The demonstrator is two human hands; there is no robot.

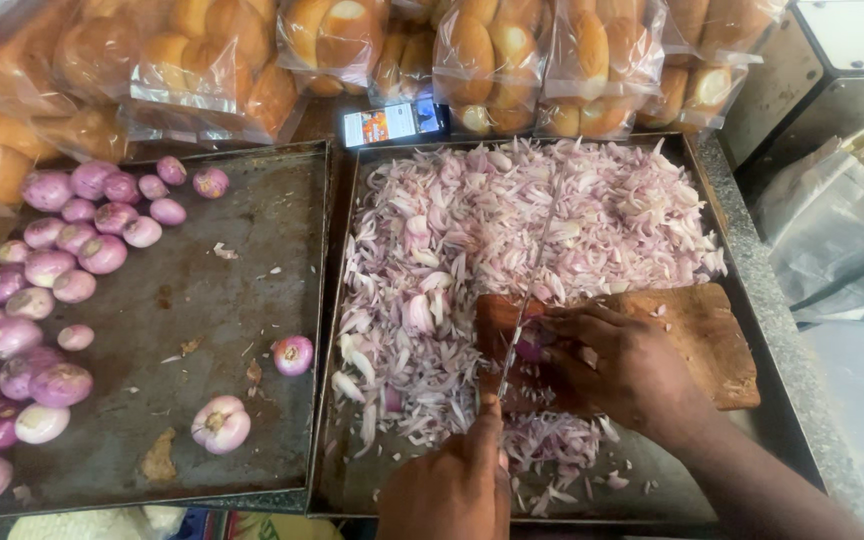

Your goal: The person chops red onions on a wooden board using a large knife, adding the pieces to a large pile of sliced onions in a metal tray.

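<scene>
Head view, onion [529, 349] hidden under right hand [617, 365]

left hand [452, 485]: bare, no glove or ring | right hand [617, 365]: bare, forearm unsleeved, onion bits stuck on

Two trays, one board, one knife – and onions past easy counting

Two metal trays [252, 480] side by side; one wooden chopping board [712, 345]; one knife [527, 290]; roughly two dozen peeled onions [47, 265] on the left tray – sliced ones [512, 210] uncountable; one phone [392, 122].
</scene>
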